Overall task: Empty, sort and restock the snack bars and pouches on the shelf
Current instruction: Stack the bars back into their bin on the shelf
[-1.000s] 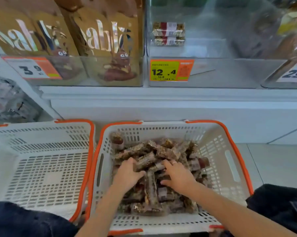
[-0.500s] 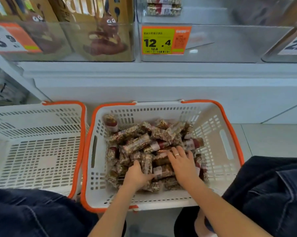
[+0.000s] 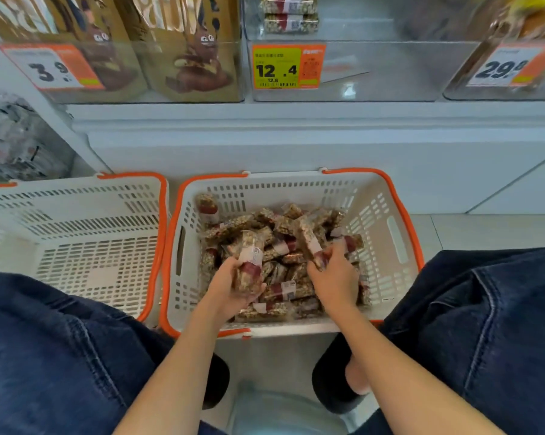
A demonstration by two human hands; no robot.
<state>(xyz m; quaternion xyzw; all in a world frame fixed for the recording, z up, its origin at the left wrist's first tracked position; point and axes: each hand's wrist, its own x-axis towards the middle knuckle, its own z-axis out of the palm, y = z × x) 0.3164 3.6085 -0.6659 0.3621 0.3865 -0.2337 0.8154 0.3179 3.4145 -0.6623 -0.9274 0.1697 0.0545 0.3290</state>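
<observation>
Both grips grasp snack bars over the basket point(image 3: 390, 221): left hand point(image 3: 230, 287) one bar point(image 3: 249, 262), right hand point(image 3: 334, 277) another point(image 3: 310, 243).

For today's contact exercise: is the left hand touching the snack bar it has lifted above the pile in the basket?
Touching. The head view shows the left hand with fingers and thumb curled round the snack bar.

You have a heap of clear-wrapped snack bars point(image 3: 283, 277), grainy brown with red-and-white labels, lying crisscross in the white, orange-rimmed basket point(image 3: 387, 215) in front of you. One bar point(image 3: 249, 262) is raised on end in your left hand point(image 3: 227, 287), another point(image 3: 310, 243) tilts up from your right hand point(image 3: 334, 277). Two more bars point(image 3: 290, 14) lie stacked flat in the clear shelf bin point(image 3: 390, 70) above.
</observation>
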